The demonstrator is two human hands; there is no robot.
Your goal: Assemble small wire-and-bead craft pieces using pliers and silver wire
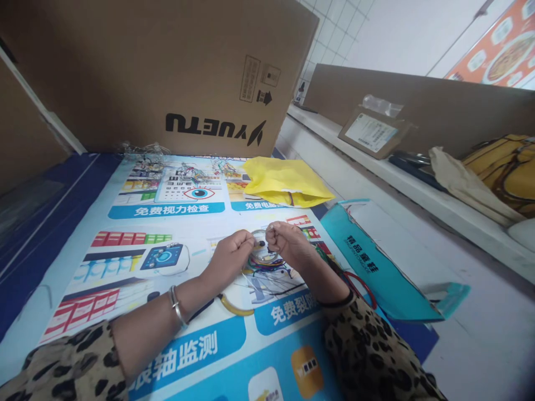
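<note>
My left hand [232, 256] and my right hand [290, 244] are close together over the middle of the printed sheet, fingers pinched. Between them is a thin, pale, shiny loop [267, 257], gripped on either side. Whether it is wire or clear cord cannot be made out. Just below it lies a bunch of coloured cords [267, 266], partly hidden by the hands. A yellow curved band [234, 308] rests on the sheet under my left wrist. Red cord [363, 287] shows beside my right forearm.
A large cardboard box [200, 72] stands at the back. In front of it are a yellow bag [288, 179] and tangled coloured threads [194, 172]. A torn turquoise box [368, 256] sits at the right, below a ledge [418, 178] holding a labelled package [371, 132].
</note>
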